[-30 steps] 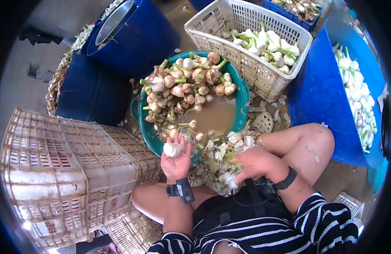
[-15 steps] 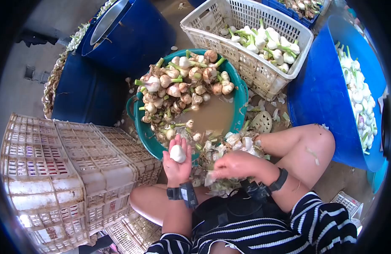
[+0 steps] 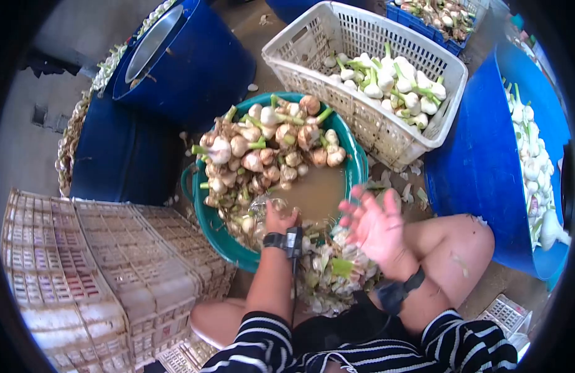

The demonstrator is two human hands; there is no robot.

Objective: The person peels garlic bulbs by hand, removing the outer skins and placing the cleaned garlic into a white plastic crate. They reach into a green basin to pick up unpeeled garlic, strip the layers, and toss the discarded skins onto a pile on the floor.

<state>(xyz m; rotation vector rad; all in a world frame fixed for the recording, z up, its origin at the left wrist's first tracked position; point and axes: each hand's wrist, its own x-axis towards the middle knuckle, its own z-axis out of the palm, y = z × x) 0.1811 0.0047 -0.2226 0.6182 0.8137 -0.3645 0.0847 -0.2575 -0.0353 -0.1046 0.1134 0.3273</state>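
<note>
My left hand (image 3: 280,219) reaches into the murky water of the green basin (image 3: 361,163), thumb spread away from the fingers. Its fingertips are hidden by the rippling water, and no bulb shows in it. Heaped in the basin's far and left part are unpeeled garlic bulbs (image 3: 252,161) with cut green stems. My right hand (image 3: 377,231) is raised over the basin's near right edge, fingers spread and palm bare. Below it lies a pile of garlic peelings (image 3: 337,267). A large-looking white garlic bulb (image 3: 552,230) appears at the near rim of the right blue tub (image 3: 474,155).
Peeled garlic fills part of that tub. A white crate (image 3: 362,115) with peeled garlic stands behind the basin. Dirty white crates (image 3: 132,248) are stacked at left. Blue barrels (image 3: 194,62) stand at back left, and a blue crate (image 3: 424,25) sits at the far right.
The peeled bulb has left my left palm, and that hand has moved forward into the water. My right hand has risen and opened. A white bulb now shows at the right tub's rim.
</note>
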